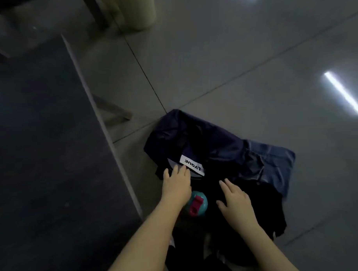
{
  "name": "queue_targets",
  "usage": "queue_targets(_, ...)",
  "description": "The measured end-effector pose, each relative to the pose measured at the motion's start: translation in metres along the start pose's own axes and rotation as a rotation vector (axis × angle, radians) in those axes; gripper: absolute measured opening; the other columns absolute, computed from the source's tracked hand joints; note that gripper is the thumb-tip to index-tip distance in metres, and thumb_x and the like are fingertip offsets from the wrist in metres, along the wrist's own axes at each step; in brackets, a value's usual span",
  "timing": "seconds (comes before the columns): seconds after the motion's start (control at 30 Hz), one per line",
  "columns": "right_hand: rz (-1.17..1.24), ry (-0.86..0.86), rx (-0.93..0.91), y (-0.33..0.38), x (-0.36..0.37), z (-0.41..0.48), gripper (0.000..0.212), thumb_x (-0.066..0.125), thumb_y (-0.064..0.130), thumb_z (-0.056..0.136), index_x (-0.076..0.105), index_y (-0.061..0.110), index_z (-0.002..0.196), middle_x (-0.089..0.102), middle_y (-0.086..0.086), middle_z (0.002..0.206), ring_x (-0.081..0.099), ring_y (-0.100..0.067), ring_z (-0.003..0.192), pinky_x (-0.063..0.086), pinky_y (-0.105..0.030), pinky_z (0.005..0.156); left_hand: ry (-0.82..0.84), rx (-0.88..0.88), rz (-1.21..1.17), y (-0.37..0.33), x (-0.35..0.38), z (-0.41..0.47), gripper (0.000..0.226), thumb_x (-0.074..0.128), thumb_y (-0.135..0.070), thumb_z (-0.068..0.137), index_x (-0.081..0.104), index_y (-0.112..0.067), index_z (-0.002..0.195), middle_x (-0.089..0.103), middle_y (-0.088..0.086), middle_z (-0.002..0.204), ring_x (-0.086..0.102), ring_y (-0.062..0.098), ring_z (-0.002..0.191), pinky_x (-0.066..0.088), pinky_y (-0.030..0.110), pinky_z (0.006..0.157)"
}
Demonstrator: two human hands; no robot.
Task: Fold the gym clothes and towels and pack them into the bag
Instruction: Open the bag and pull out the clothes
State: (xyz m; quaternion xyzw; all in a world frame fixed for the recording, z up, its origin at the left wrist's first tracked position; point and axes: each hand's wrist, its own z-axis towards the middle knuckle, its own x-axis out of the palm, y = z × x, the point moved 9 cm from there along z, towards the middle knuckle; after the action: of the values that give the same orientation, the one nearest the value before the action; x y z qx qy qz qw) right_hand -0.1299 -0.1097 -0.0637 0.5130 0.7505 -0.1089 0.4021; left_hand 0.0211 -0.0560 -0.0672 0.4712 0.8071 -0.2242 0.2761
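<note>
Pressing down on the crumpled heap of dark navy and black clothes (194, 134) lying on the grey tiled floor (232, 62), just beside the pale-edged dark tabletop (42, 140) at the left. Working with the left hand (176, 185) laid flat and straight-fingered on black fabric, fingertips touching the white rectangular brand label (192, 165). Matching it with the right hand (236, 200), spread wide and gripping nothing, resting on black cloth toward the heap's near edge. Spotting trouble straight away: a teal round-topped bottle with a pink flip lid (197, 203) sitting between the two wrists, right against the left forearm. Likely to tip or roll it with any inward sweep for a fold. Also risking a lopsided fold, with the blue denim-like layer (276, 162) bunched and sticking out at the heap's right side. Probably smoothing over unseen wrinkles too, black on black in dim light. Cannot tell the bag apart from the dark pile, so possibly folding cloth across its opening. Worth shifting the bottle clear first.
</note>
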Motion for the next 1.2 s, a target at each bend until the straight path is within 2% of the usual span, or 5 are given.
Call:
queue_targets(0.3,-0.056,0.057,0.103,-0.031,0.056,0.082,0.073,0.054,0.033,0.093,0.010,0.026,0.151,0.005,0.003,0.159,0.006,-0.021,0.146,0.017,-0.052,0.114,0.081,0.027,0.267,0.013,0.028,0.077,0.054,0.043,-0.023,0.098,0.024,-0.013,0.147,0.019,0.004,0.156,0.007,0.027,0.145,0.009,0.052,0.116)
queue_targets(0.5,-0.001,0.069,0.136,-0.043,0.081,0.113,0.051,0.053,0.029,0.095,0.035,0.022,0.142,0.028,-0.002,0.152,0.021,-0.023,0.141,0.031,-0.050,0.107,0.137,0.004,0.365,0.027,0.035,0.111,0.052,0.046,-0.017,0.094,0.031,-0.016,0.145,0.028,0.004,0.152,0.007,0.027,0.145,0.008,0.052,0.116)
queue_targets(0.67,0.046,0.003,0.125,-0.050,0.090,0.125,0.021,0.048,0.014,0.092,0.060,0.007,0.109,0.060,-0.009,0.102,0.052,-0.025,0.100,0.044,-0.033,0.068,0.153,-0.003,0.354,0.035,0.037,0.114,0.053,0.048,-0.016,0.094,0.032,-0.016,0.144,0.030,0.004,0.152,0.010,0.027,0.145,0.008,0.051,0.116)
queue_targets(0.97,0.292,-0.346,-0.079,-0.008,0.006,0.106,0.011,0.058,0.004,0.086,0.060,-0.004,0.078,0.058,-0.015,0.071,0.053,-0.031,0.070,0.030,-0.031,0.056,0.028,0.002,0.164,0.041,-0.003,0.094,0.052,0.048,-0.016,0.093,0.034,-0.017,0.143,0.038,0.001,0.146,0.021,0.022,0.141,0.011,0.048,0.116)
queue_targets(1.2,0.300,-0.563,-0.330,0.038,-0.105,0.065,0.005,0.061,-0.003,0.079,0.063,-0.004,0.075,0.060,-0.012,0.067,0.058,-0.029,0.067,0.048,-0.038,0.054,-0.181,-0.012,0.086,0.046,-0.080,0.058,0.035,0.047,-0.006,0.090,0.052,-0.018,0.122,0.057,0.002,0.122,0.048,0.021,0.117,0.029,0.037,0.104)
